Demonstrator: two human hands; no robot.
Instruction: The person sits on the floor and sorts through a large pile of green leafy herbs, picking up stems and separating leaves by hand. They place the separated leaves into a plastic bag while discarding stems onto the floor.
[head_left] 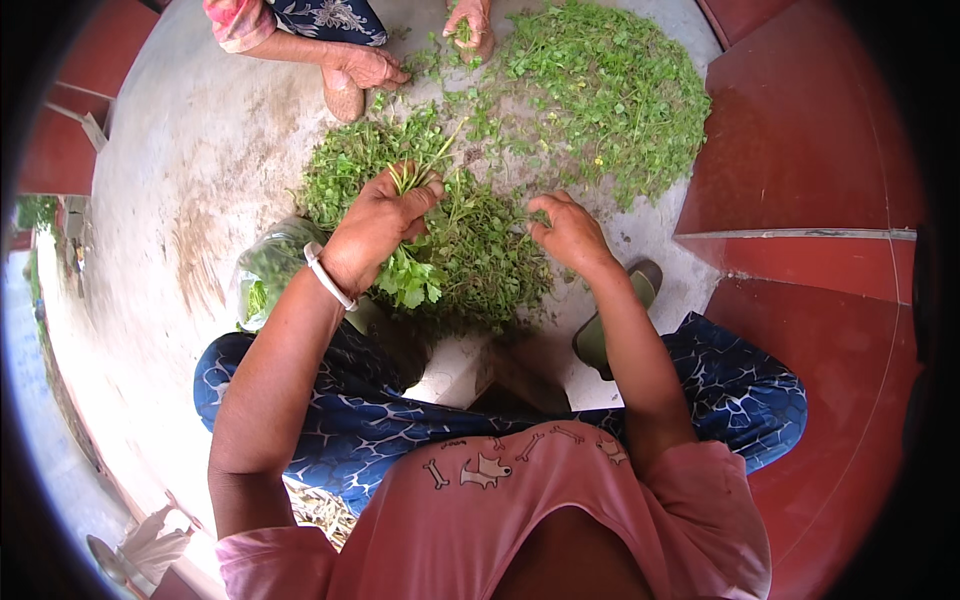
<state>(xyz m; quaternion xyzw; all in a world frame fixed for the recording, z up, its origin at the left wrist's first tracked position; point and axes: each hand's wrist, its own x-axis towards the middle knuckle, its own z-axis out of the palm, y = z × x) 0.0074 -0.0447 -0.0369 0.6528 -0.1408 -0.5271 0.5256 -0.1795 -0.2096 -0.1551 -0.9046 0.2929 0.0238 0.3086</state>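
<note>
My left hand (378, 226) is closed around a bunch of green leafy herbs (412, 270); the stems stick up above my fingers and the leaves hang below my palm. A white bangle sits on that wrist. My right hand (566, 232) reaches into the near pile of loose greens (480, 250) on the concrete floor, its fingers pinching at a sprig. A larger spread of greens (600, 90) lies farther off. Another person's two hands (365, 68) (470, 25) pick at greens at the far edge.
A clear plastic bag (268, 275) with greens lies left of my left wrist. A dark green sandal (610, 320) rests by my right forearm. Red steps (800, 180) rise on the right. White plastic bags (150, 550) sit at the lower left.
</note>
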